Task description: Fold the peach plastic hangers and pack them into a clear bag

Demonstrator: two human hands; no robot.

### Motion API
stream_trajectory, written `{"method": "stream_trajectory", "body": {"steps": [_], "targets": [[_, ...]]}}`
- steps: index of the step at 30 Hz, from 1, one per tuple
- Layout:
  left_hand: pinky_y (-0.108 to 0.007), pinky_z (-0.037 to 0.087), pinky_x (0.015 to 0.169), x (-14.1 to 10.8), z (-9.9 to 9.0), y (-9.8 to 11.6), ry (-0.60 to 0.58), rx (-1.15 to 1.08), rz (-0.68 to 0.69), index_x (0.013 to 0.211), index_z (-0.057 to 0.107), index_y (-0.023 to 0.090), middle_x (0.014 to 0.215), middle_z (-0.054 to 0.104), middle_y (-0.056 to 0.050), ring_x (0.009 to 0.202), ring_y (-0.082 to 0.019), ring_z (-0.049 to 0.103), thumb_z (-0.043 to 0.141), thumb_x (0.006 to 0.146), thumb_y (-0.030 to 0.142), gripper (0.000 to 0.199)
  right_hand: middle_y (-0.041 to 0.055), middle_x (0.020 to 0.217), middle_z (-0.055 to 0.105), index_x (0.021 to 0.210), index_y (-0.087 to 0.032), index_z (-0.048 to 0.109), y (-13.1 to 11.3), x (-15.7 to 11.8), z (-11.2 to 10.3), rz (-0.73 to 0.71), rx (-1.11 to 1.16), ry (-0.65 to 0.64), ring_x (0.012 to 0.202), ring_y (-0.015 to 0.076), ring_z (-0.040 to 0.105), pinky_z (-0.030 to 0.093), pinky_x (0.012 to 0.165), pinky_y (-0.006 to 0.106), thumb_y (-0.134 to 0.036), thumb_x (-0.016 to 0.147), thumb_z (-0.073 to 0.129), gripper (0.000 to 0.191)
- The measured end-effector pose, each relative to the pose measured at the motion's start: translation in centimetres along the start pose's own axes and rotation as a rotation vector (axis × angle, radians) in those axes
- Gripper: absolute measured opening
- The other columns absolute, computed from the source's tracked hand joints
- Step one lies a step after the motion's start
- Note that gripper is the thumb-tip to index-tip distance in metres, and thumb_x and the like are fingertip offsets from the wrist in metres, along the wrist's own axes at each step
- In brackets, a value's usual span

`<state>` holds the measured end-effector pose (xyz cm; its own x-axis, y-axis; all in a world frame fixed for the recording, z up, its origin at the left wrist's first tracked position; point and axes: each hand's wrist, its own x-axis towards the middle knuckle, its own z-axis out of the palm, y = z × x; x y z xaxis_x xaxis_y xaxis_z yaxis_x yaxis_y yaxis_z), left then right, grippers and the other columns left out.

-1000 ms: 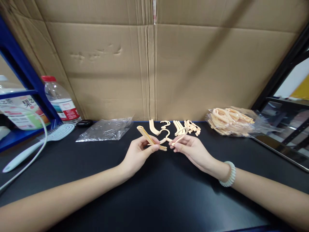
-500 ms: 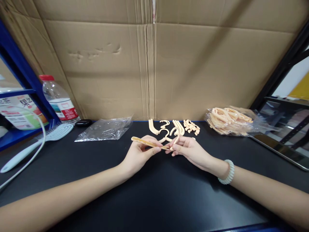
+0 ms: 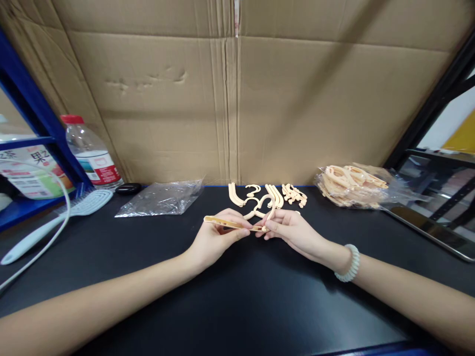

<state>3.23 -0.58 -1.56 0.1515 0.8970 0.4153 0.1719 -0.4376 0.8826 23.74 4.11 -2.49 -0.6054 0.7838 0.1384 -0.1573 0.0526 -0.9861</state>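
Pinched in the left hand [image 3: 212, 240] is a beige bar [image 3: 222, 222]; the right hand [image 3: 297, 231] grips a hook [image 3: 274, 205], its base at the bar's tip, both just below the frame's centre.

A desk nook, home or office unclear: black tabletop [image 3: 237, 306] at bottom, cardboard [image 3: 156, 128] up top, blue shelf [image 3: 33, 106] far left.

A black tabletop [image 3: 252, 301] carries cream pieces [image 3: 233, 196] and plastic bags [image 3: 159, 199].
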Motion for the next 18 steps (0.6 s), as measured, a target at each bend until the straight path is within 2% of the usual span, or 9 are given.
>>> {"method": "stream_trajectory", "body": {"steps": [18], "targets": [[-0.026,0.047,0.067,-0.09,-0.07,0.73,-0.059,0.103,-0.009,0.083,0.079,0.021,0.084,0.065,-0.005,0.072,-0.015,0.061,0.073,0.074,0.02,0.011,0.0023,0.077,0.067,0.077,-0.016,0.061,-0.21,0.0,0.26,-0.017,-0.087,0.017,0.071,0.0121,0.063,0.049,0.068,0.027,-0.039,0.079,0.071,0.025]]}}
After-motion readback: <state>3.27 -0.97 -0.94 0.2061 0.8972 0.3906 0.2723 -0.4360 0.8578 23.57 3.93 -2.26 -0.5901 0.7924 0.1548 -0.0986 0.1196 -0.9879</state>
